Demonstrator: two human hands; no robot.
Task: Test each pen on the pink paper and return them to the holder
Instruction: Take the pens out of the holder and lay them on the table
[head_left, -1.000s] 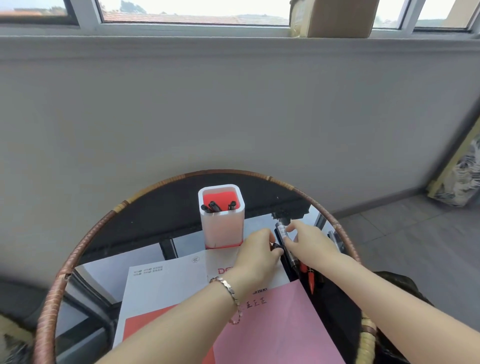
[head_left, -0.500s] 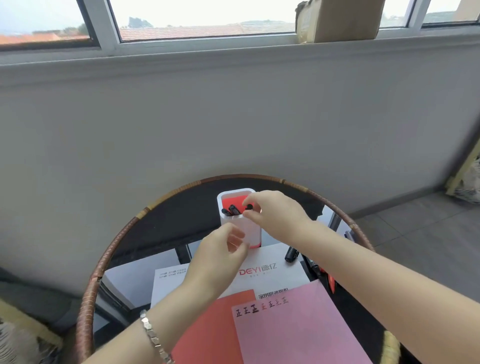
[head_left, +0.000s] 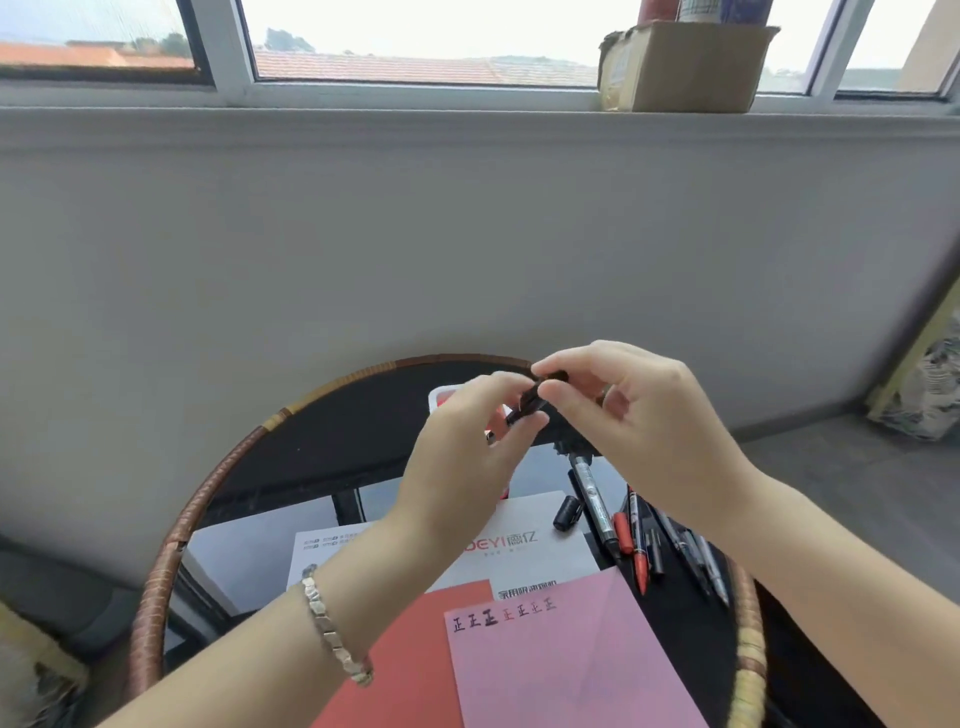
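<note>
Grey wall (head_left: 467, 234) fills the upper view, under a window (head_left: 415, 47) with a cardboard box (head_left: 680, 67) on the sill. Below it, round table (head_left: 270, 423): rattan-wrapped rim, dark glossy top.

Both hands are raised above the table, meeting in front of the holder. Left hand (head_left: 475, 457): fingertips pinch the lower part of a dark pen (head_left: 524, 410). Right hand (head_left: 623, 410): thumb and forefinger pinch the pen's upper end, other fingers loosely curled. Pen is tilted, upper end toward the right hand. Cannot tell whether its cap is on or off. Silver bracelet (head_left: 332, 629) on the left wrist.

Pen holder (head_left: 440, 400): white, red inside, mostly hidden behind the left hand; only its left corner shows. Contents not visible.

Pink paper (head_left: 561, 660) lies flat at the near edge, centre-right. A row of small characters runs along its top edge, some black, some red. It overlaps a red sheet (head_left: 415, 649) on its left and a white printed booklet (head_left: 519, 561) behind it.

Loose pens (head_left: 670, 540) lie side by side on the table to the right of the booklet, under the right forearm, among them a grey marker (head_left: 592, 499) and a red pen (head_left: 623, 535). A loose black cap (head_left: 566, 512) sits at the booklet's right edge, just beside the marker.
</note>
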